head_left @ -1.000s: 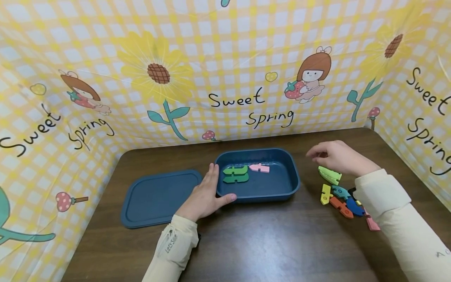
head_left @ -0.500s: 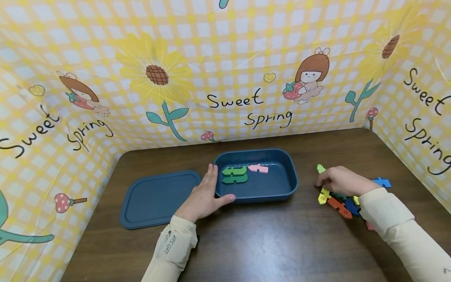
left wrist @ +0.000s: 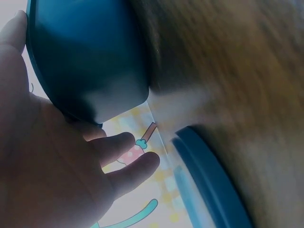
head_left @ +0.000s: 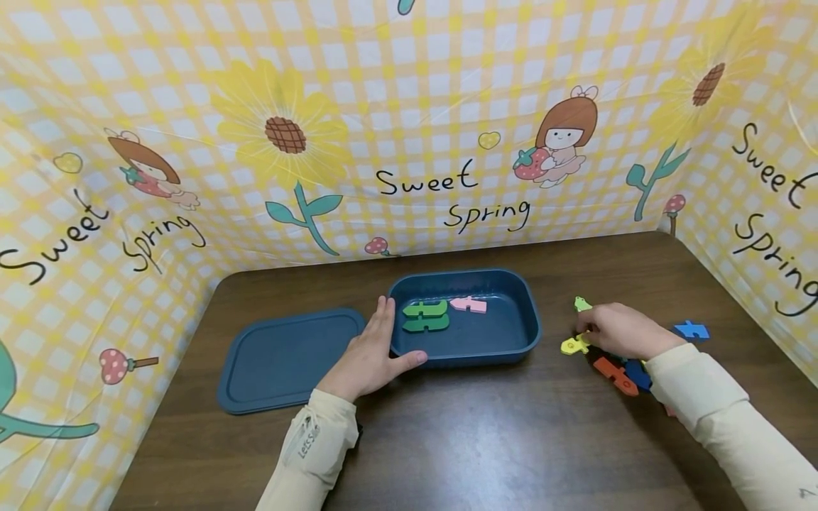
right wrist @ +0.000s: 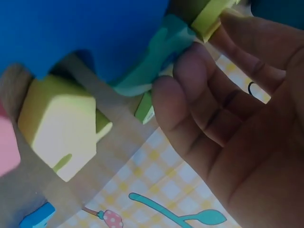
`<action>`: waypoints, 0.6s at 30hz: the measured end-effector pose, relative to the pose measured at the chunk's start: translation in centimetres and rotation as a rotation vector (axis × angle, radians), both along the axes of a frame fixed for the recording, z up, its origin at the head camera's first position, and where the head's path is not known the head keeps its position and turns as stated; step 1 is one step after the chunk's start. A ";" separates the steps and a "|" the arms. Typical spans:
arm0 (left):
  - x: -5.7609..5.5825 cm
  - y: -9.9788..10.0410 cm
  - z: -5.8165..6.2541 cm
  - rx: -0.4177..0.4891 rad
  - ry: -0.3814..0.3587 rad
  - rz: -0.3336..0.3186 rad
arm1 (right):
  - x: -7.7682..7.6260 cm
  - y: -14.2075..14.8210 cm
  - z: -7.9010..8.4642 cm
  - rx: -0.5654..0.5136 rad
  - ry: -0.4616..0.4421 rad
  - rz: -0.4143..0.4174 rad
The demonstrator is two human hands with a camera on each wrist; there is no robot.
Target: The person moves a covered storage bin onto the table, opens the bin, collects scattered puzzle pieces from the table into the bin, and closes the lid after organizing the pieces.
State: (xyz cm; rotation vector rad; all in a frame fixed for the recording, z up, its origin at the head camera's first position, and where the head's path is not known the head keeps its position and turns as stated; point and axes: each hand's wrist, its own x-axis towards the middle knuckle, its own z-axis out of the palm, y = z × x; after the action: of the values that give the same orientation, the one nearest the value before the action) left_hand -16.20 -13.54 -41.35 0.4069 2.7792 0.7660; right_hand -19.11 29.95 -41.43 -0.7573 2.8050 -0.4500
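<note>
A yellow-and-white checked cloth (head_left: 409, 92), printed with sunflowers and "Sweet Spring", walls in a brown wood-grain tabletop (head_left: 460, 433). At its centre sits an open navy box (head_left: 488, 335). At the box's nine o'clock lies its likely lid (head_left: 290, 362), flat, perhaps set aside to leave the box's mouth uncovered.

Of the person's two hands, the left hand (head_left: 369, 351) is spread wide at the box's eight o'clock — fingers straight along the end wall, thumb over the near rim — seemingly to steady it.

The right hand (head_left: 623, 332), at the box's three o'clock, is narrowed to a pinch: thumb and forefinger hold a notched yellow piece (head_left: 573, 345), its tip jutting toward nine o'clock. Whether it is off the tabletop I cannot tell.

Around that hand lie loose notched pieces: orange (head_left: 615, 376) at six o'clock, dark blue (head_left: 637, 374) at five, light blue (head_left: 692, 330) at three, lime (head_left: 581, 304) at ten. The right wrist view adds a teal one (right wrist: 156, 61) beside the fingertips.

Inside the box, a light green piece (head_left: 424, 309) and a dark green piece (head_left: 427, 323) lie side by side, perhaps aligned to save room; a smaller pink one (head_left: 469, 305) lies just beyond at two o'clock.
</note>
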 end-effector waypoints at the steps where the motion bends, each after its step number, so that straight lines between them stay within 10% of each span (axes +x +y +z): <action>1: 0.0 0.0 0.0 -0.002 0.001 0.001 | 0.0 0.0 0.0 0.000 0.008 -0.004; 18: -0.1 -0.1 -0.2 -0.005 0.001 -0.004 | 0.1 -0.6 -0.1 0.031 -0.012 -0.016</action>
State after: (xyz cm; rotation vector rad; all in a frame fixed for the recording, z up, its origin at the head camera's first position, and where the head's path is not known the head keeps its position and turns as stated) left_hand -16.29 -13.59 -41.53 0.4116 2.7800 0.7578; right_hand -18.99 29.39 -41.53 -0.7242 2.8024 -0.4111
